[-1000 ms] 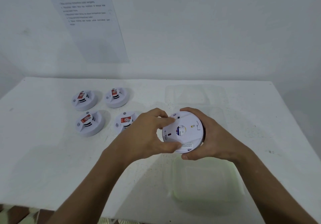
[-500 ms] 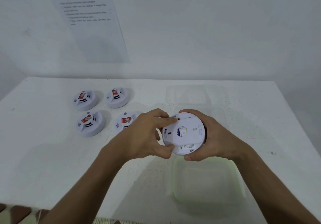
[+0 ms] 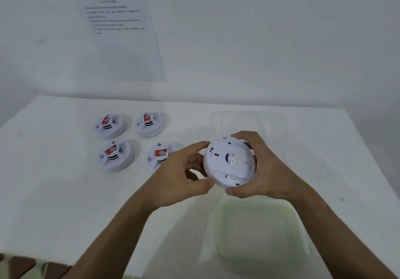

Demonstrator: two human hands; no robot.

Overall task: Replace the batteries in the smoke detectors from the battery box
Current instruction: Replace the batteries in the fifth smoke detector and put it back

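**Detector held underside-up, centre of frame**

You hold one smoke detector (image 3: pixel 229 161) in both hands just right of the frame's centre, raised above the white table (image 3: pixel 54 192), its underside turned toward the camera. Your right hand (image 3: pixel 263 168) wraps the detector's right rim — fingers curled over the top edge, thumb under the lower edge. Your left hand (image 3: pixel 181 177) grasps the left rim, with a fingertip at the upper left edge and the thumb at the lower left edge. A small red mark and a blue-and-yellow central patch show on the exposed underside; small print sits near its lower edge, too fine to read.

Four more smoke detectors rest face-up at the left of centre in a two-by-two block: rear left (image 3: pixel 109 126), rear right (image 3: pixel 150 124), front left (image 3: pixel 115 155) and front right (image 3: pixel 159 155) — the last partly hidden behind your left hand. Each carries a red label.

A translucent, green-rimmed plastic container (image 3: pixel 259 231) lies on the table at lower right, directly below the held detector in the frame. A clear, faint plastic piece (image 3: pixel 246 122) sits behind your hands; whether it is a lid or a box, I cannot tell. A printed sheet (image 3: pixel 121 32) hangs on the wall at upper left, text illegible.
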